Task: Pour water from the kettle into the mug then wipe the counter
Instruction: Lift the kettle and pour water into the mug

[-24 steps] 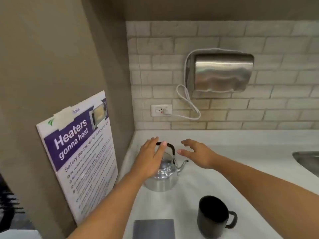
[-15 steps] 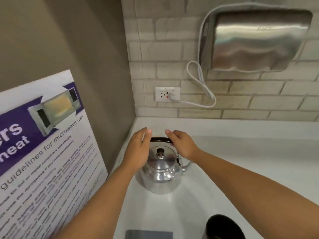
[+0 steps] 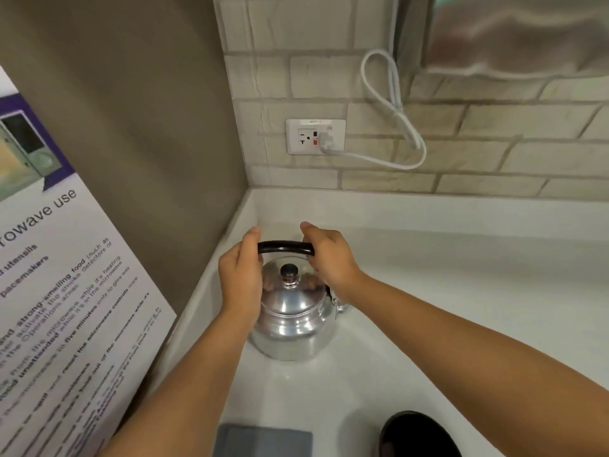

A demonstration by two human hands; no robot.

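Note:
A shiny metal kettle (image 3: 293,321) with a black knob and a black arched handle (image 3: 285,247) stands on the white counter (image 3: 445,291) in the corner. My left hand (image 3: 242,278) is closed on the handle's left end, thumb up. At the handle's right end, my right hand (image 3: 329,262) wraps its fingers around it, and my wrist covers the spout. The kettle rests on the counter. A black mug (image 3: 418,437) is cut off at the bottom edge, right of centre. A grey folded cloth (image 3: 263,440) lies at the bottom edge, in front of the kettle.
A brown side wall with a tilted microwave poster (image 3: 66,291) bounds the left. The brick back wall holds an outlet (image 3: 314,136) with a white cord (image 3: 389,103) leading to a steel hand dryer (image 3: 514,34) at top right. Counter extends to the right.
Both hands have gone from hovering over the kettle to gripping the two ends of its handle. The camera has moved closer and lower, so the mug is now mostly out of frame.

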